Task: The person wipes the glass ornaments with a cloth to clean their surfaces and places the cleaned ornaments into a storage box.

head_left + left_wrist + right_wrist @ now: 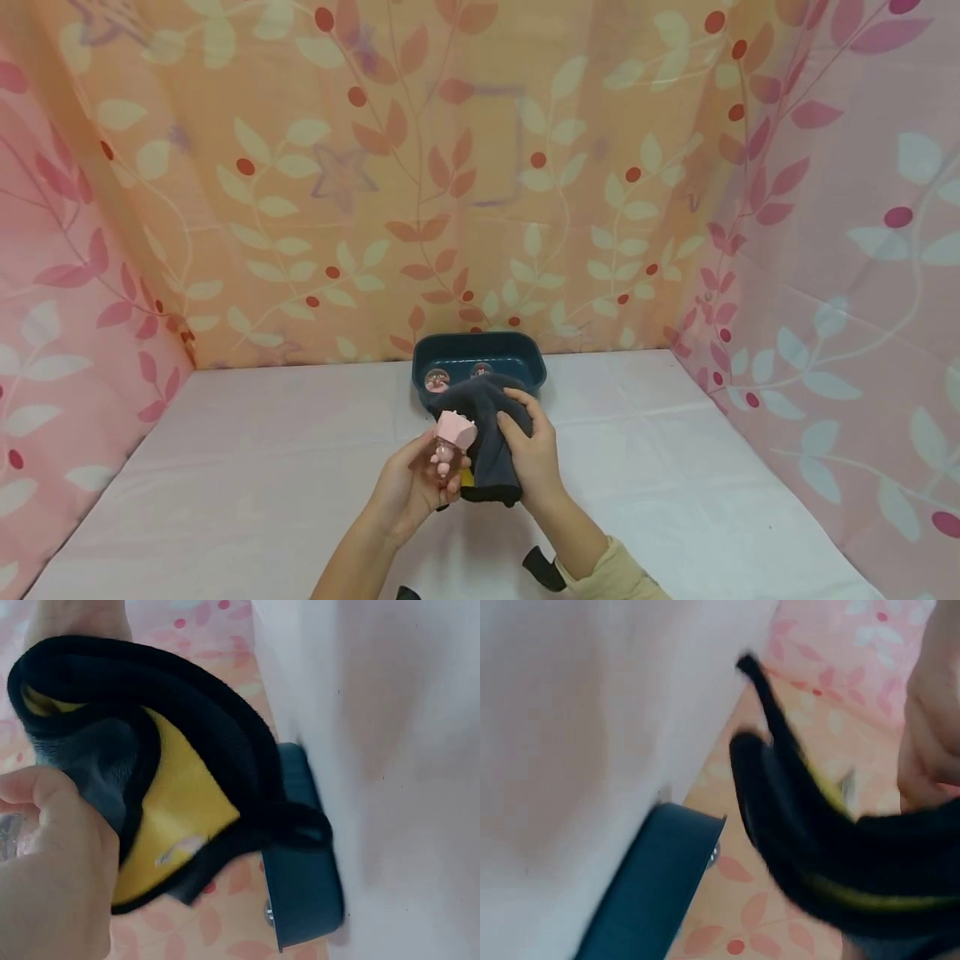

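My left hand (401,496) holds a small clear ornament with a pink faceted top (455,429) and a pink figure inside, upright in front of the tray. Beside it, my right hand (536,458) grips a dark grey cloth (491,442) with black edging and a yellow reverse side. The cloth hangs in folds close against the ornament; whether they touch I cannot tell. In the left wrist view, the cloth's yellow side (187,802) and a black loop at its corner show, while the left hand (60,870) mostly hides the ornament.
Behind the hands stands a dark teal tray (480,338) holding a clear globe (437,381) at its left and another (482,369) near its middle, partly hidden by the cloth. A white cloth (285,450) covers the table. Leaf-patterned curtains (450,167) enclose the back and sides.
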`<state>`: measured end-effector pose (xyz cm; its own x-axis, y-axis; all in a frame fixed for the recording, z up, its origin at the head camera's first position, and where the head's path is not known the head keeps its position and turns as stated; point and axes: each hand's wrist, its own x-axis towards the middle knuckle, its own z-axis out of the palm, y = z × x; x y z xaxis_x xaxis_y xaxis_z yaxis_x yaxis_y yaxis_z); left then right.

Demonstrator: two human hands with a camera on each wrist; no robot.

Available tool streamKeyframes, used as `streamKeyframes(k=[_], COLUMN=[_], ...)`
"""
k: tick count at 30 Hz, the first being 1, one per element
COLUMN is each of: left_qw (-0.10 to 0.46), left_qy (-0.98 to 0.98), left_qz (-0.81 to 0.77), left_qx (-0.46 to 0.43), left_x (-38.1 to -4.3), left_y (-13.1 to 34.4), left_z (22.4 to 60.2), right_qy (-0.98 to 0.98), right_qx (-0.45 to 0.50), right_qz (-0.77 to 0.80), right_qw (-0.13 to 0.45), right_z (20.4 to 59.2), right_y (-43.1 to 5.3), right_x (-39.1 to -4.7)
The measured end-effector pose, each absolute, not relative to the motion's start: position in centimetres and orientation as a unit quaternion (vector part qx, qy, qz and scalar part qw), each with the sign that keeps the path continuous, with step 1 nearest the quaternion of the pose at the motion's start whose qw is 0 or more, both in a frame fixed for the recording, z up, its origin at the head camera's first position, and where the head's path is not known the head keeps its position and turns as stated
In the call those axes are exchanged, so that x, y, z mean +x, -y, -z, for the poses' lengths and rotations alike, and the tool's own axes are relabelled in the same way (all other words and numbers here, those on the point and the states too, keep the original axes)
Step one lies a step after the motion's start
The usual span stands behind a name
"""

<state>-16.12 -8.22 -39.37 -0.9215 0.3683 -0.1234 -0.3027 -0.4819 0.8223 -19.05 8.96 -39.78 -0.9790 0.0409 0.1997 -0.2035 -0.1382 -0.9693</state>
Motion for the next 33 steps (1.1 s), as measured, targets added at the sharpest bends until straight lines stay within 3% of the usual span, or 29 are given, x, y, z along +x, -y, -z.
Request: streamKeyframes(k=[4, 9, 14, 20, 27, 29, 31, 33], left_qw=[0.208, 0.216, 0.218, 0.203, 0.210, 0.211, 0.211, 0.210], left_qy=[-0.452, -0.458, -0.509, -0.556, -0.545, -0.543, -0.543, -0.542], left_qz=[-0.866, -0.860, -0.828, -0.802, -0.808, -0.808, -0.808, -0.809], left_qx=[0.043, 0.060, 0.085, 0.072, 0.083, 0.086, 0.085, 0.083], left_x=[-16.1, -15.9, -16.0, -16.1, -16.1, -16.2, -16.2, -16.1], left_y=[8.3, 8.2, 8.2, 8.0, 8.2, 8.3, 8.3, 8.2], left_z=[39.3, 39.2, 39.2, 39.4, 39.4, 39.5, 39.4, 39.4], right_qy=[0.679, 0.692, 0.687, 0.706, 0.698, 0.683, 0.670, 0.665], right_qx=[0.117, 0.274, 0.359, 0.330, 0.194, 0.164, 0.147, 0.145], right_qz=[-0.695, -0.559, -0.469, -0.499, -0.670, -0.700, -0.717, -0.714], right_qw=[0.204, 0.365, 0.423, 0.380, 0.159, 0.124, 0.125, 0.164], right_z=[40.0, 40.6, 40.9, 41.0, 39.8, 39.7, 39.6, 39.8], right_y=[-8.9, -8.3, -7.8, -8.0, -8.6, -8.8, -9.0, -9.1], right_x=[-18.5, -18.1, -18.4, -18.3, -18.5, -18.6, -18.6, -18.4])
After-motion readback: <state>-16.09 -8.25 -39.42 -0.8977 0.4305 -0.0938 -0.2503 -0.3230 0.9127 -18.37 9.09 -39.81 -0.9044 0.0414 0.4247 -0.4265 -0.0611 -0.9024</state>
